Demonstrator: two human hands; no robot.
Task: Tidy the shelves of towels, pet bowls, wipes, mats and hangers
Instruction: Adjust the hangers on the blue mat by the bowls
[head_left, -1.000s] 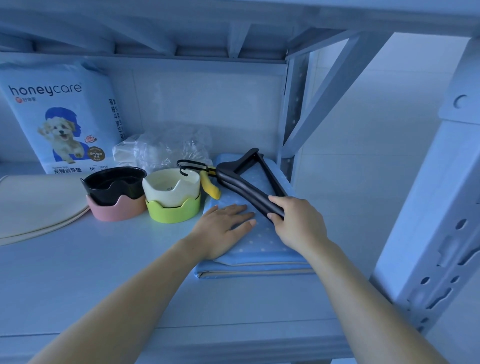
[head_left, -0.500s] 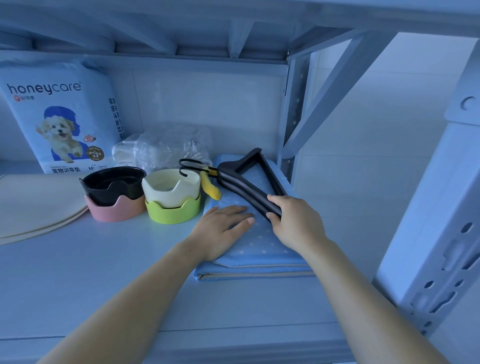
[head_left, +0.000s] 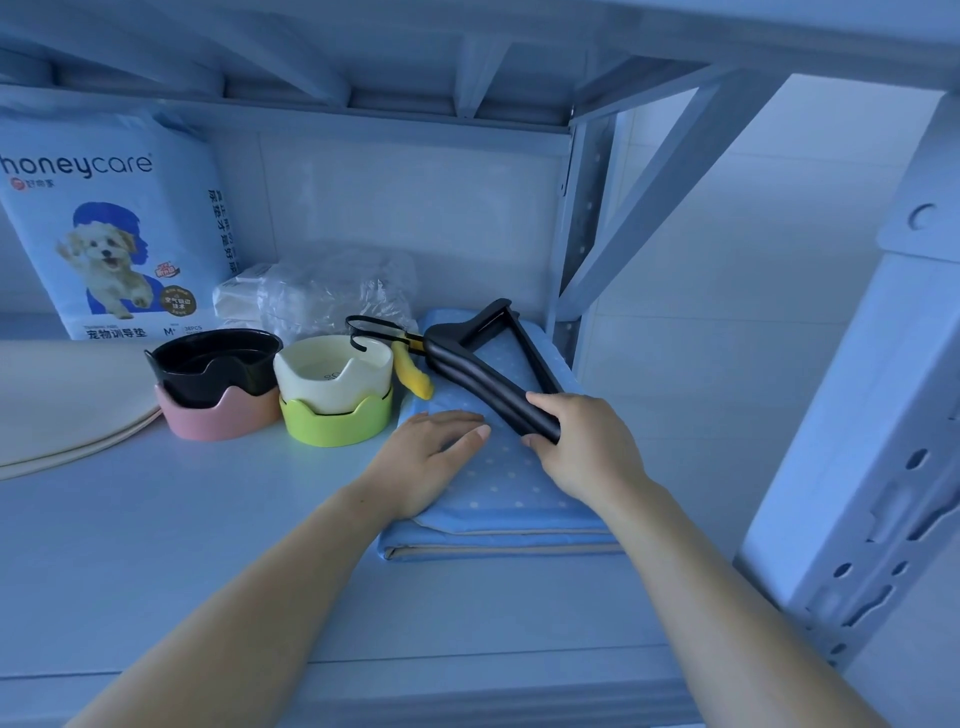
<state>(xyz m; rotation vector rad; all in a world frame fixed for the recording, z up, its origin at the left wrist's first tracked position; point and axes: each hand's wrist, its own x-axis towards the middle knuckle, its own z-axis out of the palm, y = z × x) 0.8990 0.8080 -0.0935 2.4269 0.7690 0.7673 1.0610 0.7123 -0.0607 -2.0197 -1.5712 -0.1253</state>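
A folded blue dotted mat (head_left: 511, 493) lies at the right end of the shelf. On top of it lie stacked black hangers (head_left: 470, 358), their hooks pointing left toward the bowls, with a yellow hanger (head_left: 413, 378) partly under them. My right hand (head_left: 582, 447) grips the near arm of the black hangers. My left hand (head_left: 428, 460) rests flat on the mat beside them. Left of the mat stand a cream bowl in a green base (head_left: 335, 400) and a black bowl in a pink base (head_left: 218, 387).
A honeycare pet pad pack (head_left: 111, 228) stands at the back left, a clear plastic-wrapped packet (head_left: 317, 293) beside it. A beige round mat (head_left: 67, 395) lies at the far left. Shelf uprights (head_left: 872, 467) and a diagonal brace (head_left: 670, 176) stand on the right.
The hangers and both hands have barely moved; only the view has shifted slightly.
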